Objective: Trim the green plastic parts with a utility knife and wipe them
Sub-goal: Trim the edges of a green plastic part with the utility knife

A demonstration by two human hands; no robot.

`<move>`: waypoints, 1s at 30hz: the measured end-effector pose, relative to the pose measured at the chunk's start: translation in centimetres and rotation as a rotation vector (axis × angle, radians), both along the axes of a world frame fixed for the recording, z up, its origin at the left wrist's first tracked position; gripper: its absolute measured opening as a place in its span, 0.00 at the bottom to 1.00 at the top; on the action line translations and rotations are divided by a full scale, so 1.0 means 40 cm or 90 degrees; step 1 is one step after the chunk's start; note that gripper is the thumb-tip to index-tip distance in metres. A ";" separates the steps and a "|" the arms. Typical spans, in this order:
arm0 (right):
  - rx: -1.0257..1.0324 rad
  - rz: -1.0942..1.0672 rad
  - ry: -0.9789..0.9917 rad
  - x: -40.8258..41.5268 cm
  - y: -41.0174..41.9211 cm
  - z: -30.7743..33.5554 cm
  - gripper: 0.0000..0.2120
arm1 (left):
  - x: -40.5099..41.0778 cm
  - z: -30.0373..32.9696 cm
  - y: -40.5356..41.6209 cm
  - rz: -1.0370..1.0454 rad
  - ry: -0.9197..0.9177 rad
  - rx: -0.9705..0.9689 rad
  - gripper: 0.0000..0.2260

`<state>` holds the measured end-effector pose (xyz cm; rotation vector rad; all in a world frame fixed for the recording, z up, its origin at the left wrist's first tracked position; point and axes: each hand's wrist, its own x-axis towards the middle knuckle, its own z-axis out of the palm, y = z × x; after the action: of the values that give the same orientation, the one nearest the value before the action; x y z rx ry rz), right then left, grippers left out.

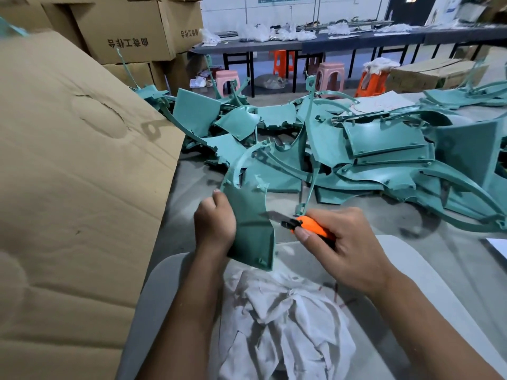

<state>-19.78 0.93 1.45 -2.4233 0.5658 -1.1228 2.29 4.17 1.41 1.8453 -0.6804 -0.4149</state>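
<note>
My left hand [215,220] grips the left edge of a green plastic part [251,223], held upright above my lap. My right hand [340,242] holds an orange utility knife [310,225], its blade extended and its tip touching the part's right edge. A white wiping cloth [285,319] lies crumpled on my lap below both hands. A large pile of green plastic parts [356,152] covers the grey table beyond.
A big cardboard box [76,174] stands close on my left, with stacked cartons [131,28] behind it. Long dark tables [329,45] with white bags, and pink and orange stools [329,75], stand at the back. A sheet of paper [498,246] lies at the right edge.
</note>
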 end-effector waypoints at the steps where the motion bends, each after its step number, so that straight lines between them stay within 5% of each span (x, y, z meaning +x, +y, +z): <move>1: -0.020 -0.048 0.003 0.005 0.001 -0.002 0.20 | 0.004 0.001 0.003 0.001 -0.012 -0.007 0.23; 4: -0.039 -0.156 0.053 0.024 -0.001 -0.010 0.16 | 0.002 0.004 0.010 0.002 -0.013 -0.030 0.22; 9: -0.024 0.011 0.078 0.025 -0.012 -0.011 0.06 | 0.007 0.008 0.011 0.046 0.028 -0.070 0.21; 13: -0.067 0.030 0.149 0.016 -0.028 -0.018 0.11 | 0.029 0.003 0.004 0.162 0.070 -0.109 0.20; 18: -0.045 -0.113 0.011 0.022 -0.024 -0.031 0.11 | 0.024 -0.002 0.009 0.235 0.015 -0.161 0.20; 25: -0.008 -0.288 -0.094 0.022 -0.017 -0.034 0.10 | -0.053 0.050 0.008 -0.031 0.426 -0.444 0.13; 30: -0.035 -0.207 -0.088 0.018 -0.008 -0.030 0.08 | -0.093 0.084 0.012 -0.124 0.466 -0.499 0.09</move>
<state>-19.05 0.61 0.26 -2.3298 0.9169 -1.4405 -1.44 4.64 4.77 0.7968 -0.4125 -0.7673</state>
